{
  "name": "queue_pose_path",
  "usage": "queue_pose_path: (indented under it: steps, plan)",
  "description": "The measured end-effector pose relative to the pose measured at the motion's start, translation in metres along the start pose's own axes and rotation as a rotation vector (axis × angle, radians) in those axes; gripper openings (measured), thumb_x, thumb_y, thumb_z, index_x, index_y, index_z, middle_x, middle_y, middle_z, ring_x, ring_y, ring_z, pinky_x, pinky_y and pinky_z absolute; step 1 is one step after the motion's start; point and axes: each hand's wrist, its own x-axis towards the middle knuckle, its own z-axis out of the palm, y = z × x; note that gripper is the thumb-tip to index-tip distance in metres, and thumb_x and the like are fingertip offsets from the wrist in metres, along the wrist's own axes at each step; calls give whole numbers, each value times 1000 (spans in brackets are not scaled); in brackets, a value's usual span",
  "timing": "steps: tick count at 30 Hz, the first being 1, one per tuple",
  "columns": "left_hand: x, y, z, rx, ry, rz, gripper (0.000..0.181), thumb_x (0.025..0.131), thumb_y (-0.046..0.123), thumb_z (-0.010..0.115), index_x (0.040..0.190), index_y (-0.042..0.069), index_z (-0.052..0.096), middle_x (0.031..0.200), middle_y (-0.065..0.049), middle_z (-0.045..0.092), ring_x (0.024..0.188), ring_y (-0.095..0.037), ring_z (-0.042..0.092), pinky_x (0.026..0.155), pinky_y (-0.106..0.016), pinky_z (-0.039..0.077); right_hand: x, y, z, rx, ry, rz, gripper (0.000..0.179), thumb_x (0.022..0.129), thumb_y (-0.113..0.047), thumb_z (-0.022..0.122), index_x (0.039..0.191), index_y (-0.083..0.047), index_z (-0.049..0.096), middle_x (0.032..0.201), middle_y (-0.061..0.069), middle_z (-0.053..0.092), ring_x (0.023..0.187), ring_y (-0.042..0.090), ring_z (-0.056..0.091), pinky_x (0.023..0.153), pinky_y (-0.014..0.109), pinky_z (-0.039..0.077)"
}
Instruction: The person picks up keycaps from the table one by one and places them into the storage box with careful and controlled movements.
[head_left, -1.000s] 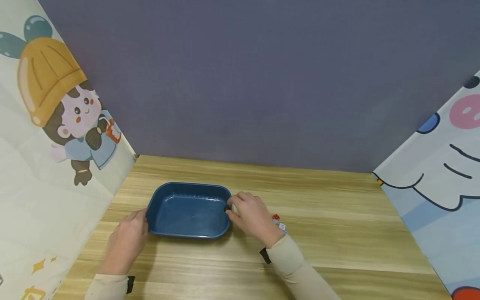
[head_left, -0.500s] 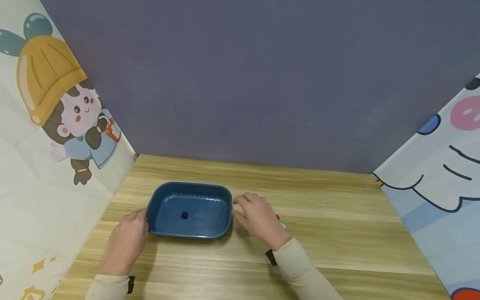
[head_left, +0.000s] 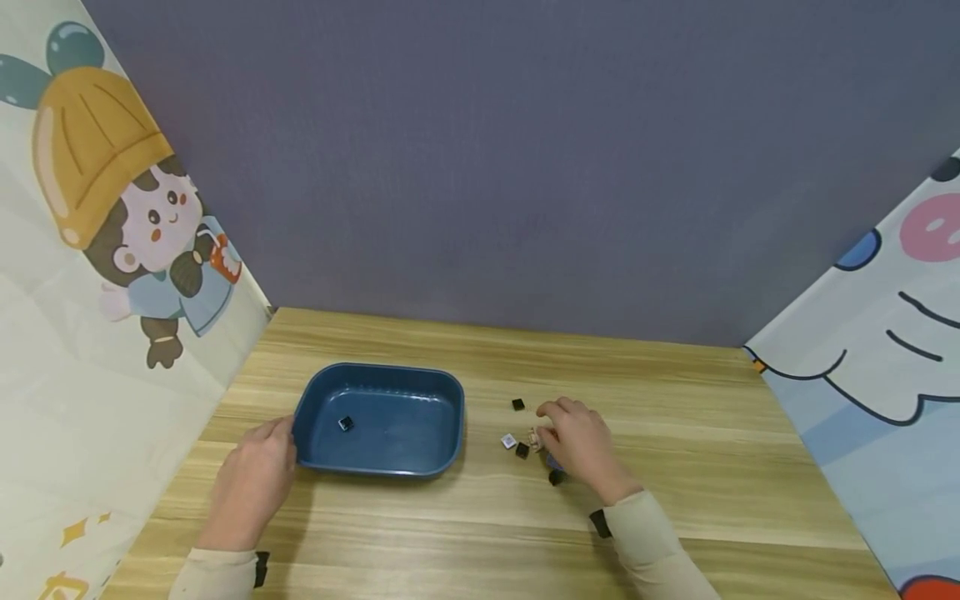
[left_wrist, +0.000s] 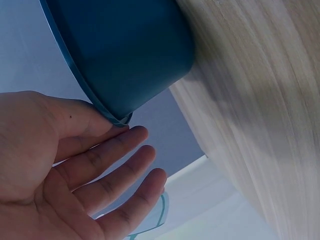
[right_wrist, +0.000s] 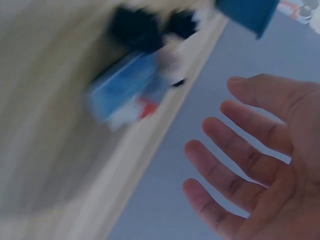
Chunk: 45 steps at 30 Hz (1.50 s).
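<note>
A dark blue rectangular tray with rounded corners stands on the table. My left hand pinches its left rim between thumb and index finger, and the other fingers are loosely spread in the left wrist view. Inside the tray lies one small black square piece with pale edges. My right hand hovers over a group of small pieces, its fingers relaxed and apart with nothing between them in the right wrist view. A blue piece shows partly under this hand, and a beige piece lies by its fingertips.
Around the right hand lie a white square piece and several black pieces. A red piece shows blurred in the right wrist view. The wooden table ends at a grey-blue back panel, with printed cartoon panels at both sides.
My right hand has let the black piece go into the tray and moved right to the loose pieces. The black piece has shifted left inside the tray. My left hand stays at the rim.
</note>
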Motion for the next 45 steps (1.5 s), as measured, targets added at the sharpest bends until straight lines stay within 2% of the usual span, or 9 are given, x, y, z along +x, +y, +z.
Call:
queue_pose_path:
  steps: [6, 11, 26, 34, 39, 42, 45]
  plan:
    - [0, 0, 0, -5, 5, 5, 34, 82, -11, 65, 116, -18, 61, 111, -34, 64, 97, -52, 62, 74, -63, 55, -12, 23, 5, -15, -82, 68, 25, 87, -14, 79, 109, -8, 71, 99, 6, 67, 93, 31, 65, 75, 53, 57]
    - [0, 0, 1, -7, 3, 6, 34, 82, -12, 65, 115, -18, 61, 111, -34, 64, 96, -51, 63, 75, -62, 55, -16, 32, 11, -9, -116, 81, 25, 87, -14, 79, 111, -9, 72, 99, 5, 67, 92, 29, 65, 75, 51, 57]
    - [1, 1, -1, -9, -14, -12, 35, 82, -12, 65, 117, -18, 61, 112, -33, 64, 97, -51, 63, 76, -62, 55, -9, 38, 20, -3, -153, 78, 21, 88, -13, 78, 109, -14, 74, 93, 0, 65, 83, 21, 62, 68, 44, 57]
    - [1, 1, -1, -8, -42, -33, 35, 84, -10, 65, 118, -17, 61, 113, -33, 63, 99, -51, 62, 76, -62, 54, -6, 36, 19, -2, -179, 102, 19, 87, -14, 78, 106, -14, 73, 94, 0, 64, 86, 23, 63, 72, 46, 57]
    - [1, 1, -2, -6, -65, -49, 35, 85, -9, 65, 119, -17, 60, 115, -33, 63, 100, -51, 62, 78, -62, 54, -5, 36, 17, -4, -158, 106, 16, 87, -15, 78, 102, -14, 72, 92, 1, 64, 85, 25, 63, 71, 47, 57]
    - [1, 1, -1, -6, -59, -45, 35, 85, -9, 65, 119, -17, 61, 115, -33, 63, 99, -51, 62, 77, -62, 54, -4, 32, 11, -4, -110, 67, 19, 86, -15, 79, 103, -13, 72, 93, 2, 64, 83, 25, 63, 67, 45, 57]
    - [1, 0, 0, -10, -38, -29, 34, 84, -10, 65, 118, -17, 61, 113, -32, 64, 97, -51, 63, 76, -62, 55, -1, 20, 0, -3, -79, 30, 23, 86, -16, 80, 107, -12, 72, 96, 3, 65, 85, 24, 63, 69, 44, 57]
